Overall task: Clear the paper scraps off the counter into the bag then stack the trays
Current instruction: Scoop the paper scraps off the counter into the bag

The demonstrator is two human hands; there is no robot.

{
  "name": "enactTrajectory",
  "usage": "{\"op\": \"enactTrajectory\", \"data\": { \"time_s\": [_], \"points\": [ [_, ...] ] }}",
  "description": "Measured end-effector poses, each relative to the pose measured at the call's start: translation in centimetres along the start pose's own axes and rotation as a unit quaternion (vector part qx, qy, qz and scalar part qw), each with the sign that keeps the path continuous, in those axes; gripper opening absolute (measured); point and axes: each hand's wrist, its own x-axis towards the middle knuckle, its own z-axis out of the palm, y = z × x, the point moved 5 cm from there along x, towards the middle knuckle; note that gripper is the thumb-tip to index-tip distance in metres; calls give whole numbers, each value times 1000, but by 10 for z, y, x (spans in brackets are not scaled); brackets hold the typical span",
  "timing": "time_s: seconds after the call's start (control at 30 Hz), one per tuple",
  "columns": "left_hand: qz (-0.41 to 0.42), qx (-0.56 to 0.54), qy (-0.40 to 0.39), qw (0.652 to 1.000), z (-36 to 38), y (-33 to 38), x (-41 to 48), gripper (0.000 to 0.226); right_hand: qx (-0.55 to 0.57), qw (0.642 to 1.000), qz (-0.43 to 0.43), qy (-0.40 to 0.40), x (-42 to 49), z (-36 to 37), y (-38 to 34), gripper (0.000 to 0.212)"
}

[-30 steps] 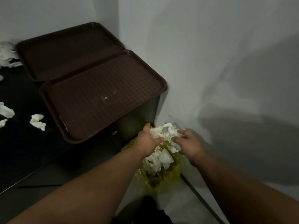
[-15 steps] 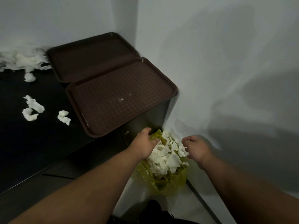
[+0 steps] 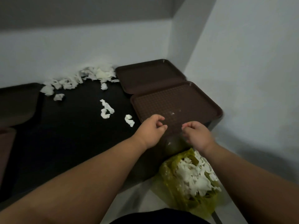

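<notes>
Both hands hover over near tray (image 3: 178, 101), fingers loosely curled, nothing seen in either: left hand (image 3: 152, 129) sharp, right hand (image 3: 197, 135) blurred. Scraps (image 3: 97, 74) lie heaped vs. back wall, w/ a few loose on counter (image 3: 72, 139). Bag (image 3: 168, 183) sits on floor beside counter, already brimming. Risk: more paper may spill over its slack rim, or bag may slump. Flecks (image 3: 173, 113) on near tray could get trapped if trays are stacked first. Its corner seems to overhang, so a knock might tip it. Far tray (image 3: 150, 73) sits just behind. Hard to read: left trays (image 3: 17, 102), dim and cut off by frame; bag's base, hidden by dark clothing.
</notes>
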Motion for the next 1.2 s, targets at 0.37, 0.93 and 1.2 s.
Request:
{"op": "enactTrajectory", "data": {
  "time_s": [0.37,0.93,1.2],
  "points": [
    [-137,32,154,978,-182,-139,-63,54,-85,990,-54,-103,-17,170,-70,56],
    [-313,140,191,920,-258,-255,-41,99,-233,958,-118,-117,63,315,-110,127],
    [-377,267,164,871,-302,-281,49,135,-350,912,-200,-74,134,380,-149,125]
  ]
}}
